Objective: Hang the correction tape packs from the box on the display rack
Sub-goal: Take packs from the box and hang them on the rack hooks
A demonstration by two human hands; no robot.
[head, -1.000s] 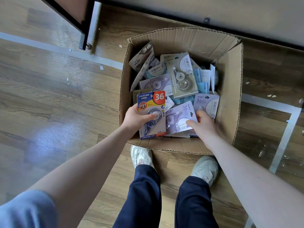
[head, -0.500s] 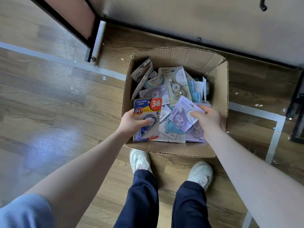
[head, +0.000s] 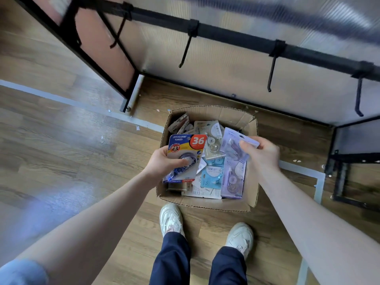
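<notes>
My left hand [head: 164, 163] grips the blue pack [head: 186, 157] across its blister; my right hand [head: 261, 153] pinches the top edge of a lilac pack [head: 234, 155]. Both are held above the box [head: 251, 182], hang-holes uppermost, presumably ready for the rack's hooks [head: 271, 73]. Count: two packs in hand, five hooks visible, the box's remaining packs uncountable.

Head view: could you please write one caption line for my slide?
Left hand and right hand each hold a pack above the box, below empty hooks.
</notes>
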